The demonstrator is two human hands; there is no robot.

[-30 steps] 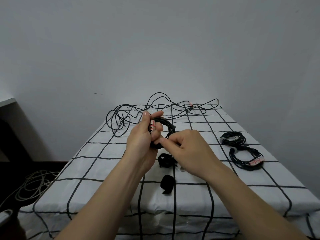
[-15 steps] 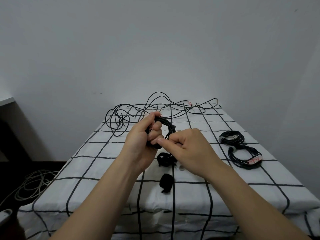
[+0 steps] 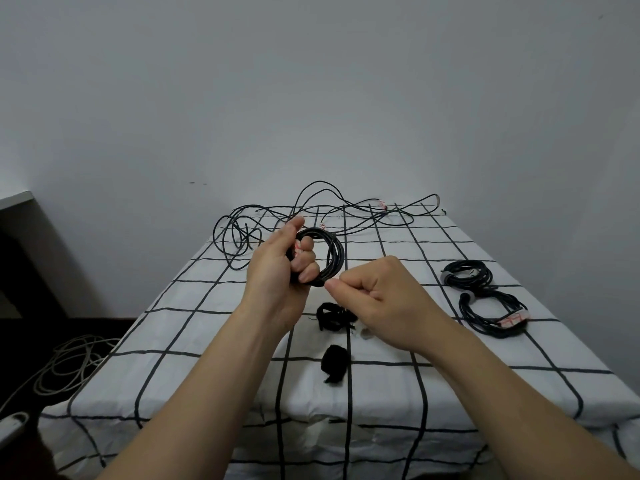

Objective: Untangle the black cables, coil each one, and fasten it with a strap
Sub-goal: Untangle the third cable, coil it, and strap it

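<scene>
Coiled cable (image 3: 333,255), black, is held up above the middle of the worktop (image 3: 207,341), clear of the cloth. Left hand (image 3: 277,275) grips the coil's left side, fingers (image 3: 306,268) curled through the loop, thumb up on top. A red-and-white tag shows inside that grip. Right hand (image 3: 375,299) is just right of the coil, fingers curled in, thumb and forefinger pinching at the coil's lower rim. What sits between the tips is too small to tell, strap or cable.

Tangled cables (image 3: 322,213), black and loose, are spread along the far edge, the thickest knot toward the far left corner, strands running across to the far right corner. Two finished coils lie near the right edge: far coil (image 3: 467,273) with a pale band, near coil (image 3: 491,318) with a white-and-red label, the two touching or nearly so. Loose straps (image 3: 334,317), black, lie mid-worktop under the hands. Another rolled strap (image 3: 334,367) is closer to the near edge. Worktop cloth is white with a black grid. White cords (image 3: 65,365) are piled on the floor off the left edge.
</scene>
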